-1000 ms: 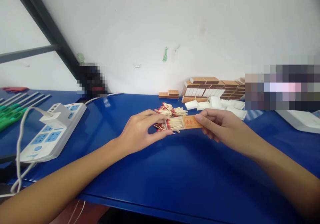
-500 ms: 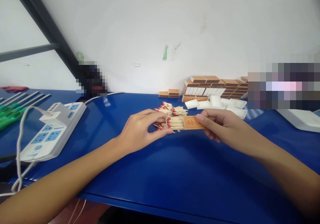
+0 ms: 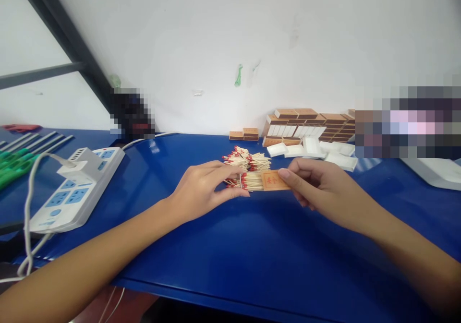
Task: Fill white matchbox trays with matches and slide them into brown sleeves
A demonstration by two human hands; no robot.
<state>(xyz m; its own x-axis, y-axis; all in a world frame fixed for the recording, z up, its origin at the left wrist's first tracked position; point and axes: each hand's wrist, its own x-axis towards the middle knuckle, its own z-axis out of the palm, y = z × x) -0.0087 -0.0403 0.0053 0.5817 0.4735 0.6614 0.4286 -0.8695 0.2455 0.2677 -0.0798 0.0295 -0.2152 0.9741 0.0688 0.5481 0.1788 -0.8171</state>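
A matchbox tray [image 3: 253, 182] full of red-tipped matches is partly inside its orange printed sleeve [image 3: 271, 180], just above the blue table. Thumb and fingers of my left hand [image 3: 203, 188] grip the tray's open left end from both sides. My right hand [image 3: 320, 184] pinches the sleeve at its right end. Right behind the box lies a heap of loose matches [image 3: 248, 157], partly hidden by my left fingers. Several white matchbox trays [image 3: 311, 146] lie scattered beyond my right hand.
Brown matchboxes [image 3: 331, 126] are stacked against the wall, with two small boxes [image 3: 243, 134] left of them. On the left lie a white power strip [image 3: 79, 212] with a cable and green-handled tools [image 3: 16, 167]. A pale object [image 3: 430, 172] sits at right.
The sleeve has slid slightly left over the tray, with my right hand moving along, so a little less of the matches shows. My left hand has barely moved.
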